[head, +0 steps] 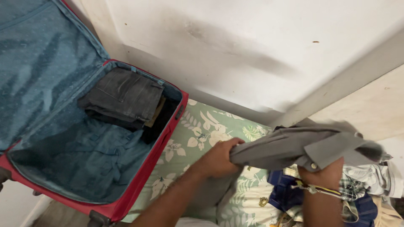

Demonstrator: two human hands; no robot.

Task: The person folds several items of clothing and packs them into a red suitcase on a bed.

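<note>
Grey garment [303,147], bunched, gripped by both hands.

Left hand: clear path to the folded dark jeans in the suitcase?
Probably yes: the suitcase lies open and nothing covers the jeans. But the left hand is gripping the grey garment.

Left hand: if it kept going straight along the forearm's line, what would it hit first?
Probably the grey garment that the left hand already grips at one end. Past that bunched cloth, the line runs up and right toward the white wall, though depth is hard to judge from the head view.
</note>
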